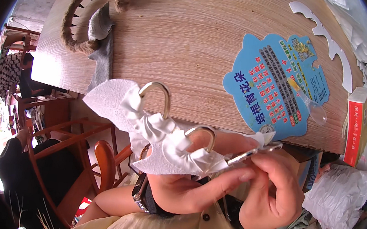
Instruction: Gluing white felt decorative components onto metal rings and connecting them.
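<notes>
Pinching a white strip (155, 127) at its 3rd ring (243, 157), left hand (185, 192) and right hand (275, 192) have fingers closed. 2 rings (167, 103) already sit in folds; this one seems unfinished.

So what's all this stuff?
ruffled strip: one, white, centre
metal rings: at least two, silvery, on strip
table: one, light brown, centre
furry band: one, brown, table's left
cloth: one, grey, touching band
cloud-shaped card: one, blue, table's right
spoon: one, clear, overlapping card
scalloped cutout: one, white, right
box: one, red-cream, right
plastic bags: several, white, right
wooden chairs: several, brown, left
left hand: one, bare, at strip
right hand: one, bare, at strip
</notes>
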The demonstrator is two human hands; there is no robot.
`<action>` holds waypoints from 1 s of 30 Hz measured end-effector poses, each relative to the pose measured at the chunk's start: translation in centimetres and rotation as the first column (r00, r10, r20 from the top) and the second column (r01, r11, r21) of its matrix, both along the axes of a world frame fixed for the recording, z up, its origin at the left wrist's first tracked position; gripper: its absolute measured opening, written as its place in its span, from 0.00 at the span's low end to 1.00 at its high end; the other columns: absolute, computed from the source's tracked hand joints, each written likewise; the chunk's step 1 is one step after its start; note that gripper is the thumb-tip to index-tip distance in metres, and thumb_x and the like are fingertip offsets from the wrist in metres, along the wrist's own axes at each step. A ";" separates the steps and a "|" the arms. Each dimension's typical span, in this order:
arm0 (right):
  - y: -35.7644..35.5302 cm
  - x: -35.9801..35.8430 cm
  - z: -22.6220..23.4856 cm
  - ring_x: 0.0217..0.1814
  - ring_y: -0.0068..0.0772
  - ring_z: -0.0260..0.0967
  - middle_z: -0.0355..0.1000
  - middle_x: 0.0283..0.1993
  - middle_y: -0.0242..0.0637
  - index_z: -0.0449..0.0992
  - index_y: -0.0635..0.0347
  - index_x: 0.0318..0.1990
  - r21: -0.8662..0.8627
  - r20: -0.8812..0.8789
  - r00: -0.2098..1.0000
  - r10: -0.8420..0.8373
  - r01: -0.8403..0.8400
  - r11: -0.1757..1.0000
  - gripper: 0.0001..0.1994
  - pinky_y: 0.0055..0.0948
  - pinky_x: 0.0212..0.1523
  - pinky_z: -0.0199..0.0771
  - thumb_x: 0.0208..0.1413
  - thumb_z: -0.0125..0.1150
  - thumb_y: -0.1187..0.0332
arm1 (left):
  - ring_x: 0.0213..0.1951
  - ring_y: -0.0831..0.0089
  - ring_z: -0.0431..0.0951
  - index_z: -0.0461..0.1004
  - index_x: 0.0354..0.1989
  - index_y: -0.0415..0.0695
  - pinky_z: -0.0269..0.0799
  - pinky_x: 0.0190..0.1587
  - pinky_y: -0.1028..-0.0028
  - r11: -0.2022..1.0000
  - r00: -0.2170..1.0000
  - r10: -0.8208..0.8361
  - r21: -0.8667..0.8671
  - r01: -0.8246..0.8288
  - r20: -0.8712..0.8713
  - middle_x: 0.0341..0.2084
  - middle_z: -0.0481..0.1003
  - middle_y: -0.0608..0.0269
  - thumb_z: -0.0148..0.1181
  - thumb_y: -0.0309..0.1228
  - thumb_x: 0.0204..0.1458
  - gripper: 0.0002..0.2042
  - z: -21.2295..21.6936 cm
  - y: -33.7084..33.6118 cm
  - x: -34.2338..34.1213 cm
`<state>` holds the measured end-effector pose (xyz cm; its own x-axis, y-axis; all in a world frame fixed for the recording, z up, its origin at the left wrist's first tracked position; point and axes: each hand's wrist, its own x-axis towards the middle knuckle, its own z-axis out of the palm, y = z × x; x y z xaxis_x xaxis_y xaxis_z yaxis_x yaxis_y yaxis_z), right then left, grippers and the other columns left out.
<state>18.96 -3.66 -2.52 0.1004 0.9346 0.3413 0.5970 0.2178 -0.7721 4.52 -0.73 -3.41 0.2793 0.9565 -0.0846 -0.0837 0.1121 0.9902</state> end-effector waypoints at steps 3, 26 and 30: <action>-0.1 0.3 0.6 0.33 0.37 0.75 0.76 0.31 0.42 0.76 0.67 0.38 -0.076 -0.049 0.998 0.033 -0.036 0.996 0.11 0.27 0.31 0.76 0.44 0.62 0.84 | 0.36 0.68 0.78 0.71 0.39 0.32 0.74 0.40 0.72 0.987 0.983 0.130 0.080 -0.141 0.129 0.34 0.77 0.49 0.69 0.23 0.41 0.17 -0.9 -0.2 0.8; -0.4 0.6 1.0 0.34 0.41 0.71 0.72 0.36 0.48 0.75 0.68 0.38 -0.028 0.171 0.981 0.095 -0.092 0.995 0.12 0.30 0.35 0.72 0.48 0.46 0.78 | 0.33 0.67 0.79 0.73 0.34 0.32 0.75 0.36 0.72 0.996 0.991 0.062 -0.076 -0.053 0.116 0.30 0.78 0.49 0.66 0.17 0.40 0.12 -0.4 0.1 0.4; -0.6 0.6 0.9 0.33 0.37 0.70 0.71 0.35 0.48 0.75 0.69 0.37 -0.037 0.112 0.989 0.092 -0.089 0.995 0.11 0.28 0.31 0.71 0.49 0.45 0.79 | 0.31 0.66 0.79 0.73 0.32 0.32 0.74 0.34 0.71 1.000 0.985 -0.027 0.014 0.025 0.168 0.28 0.78 0.50 0.66 0.17 0.41 0.10 -0.4 0.9 0.4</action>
<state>19.56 -4.26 -1.58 -0.0227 0.9487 0.3153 0.6603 0.2511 -0.7078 4.94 0.16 -3.81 0.3138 0.9492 -0.0230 -0.2467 0.1049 0.9634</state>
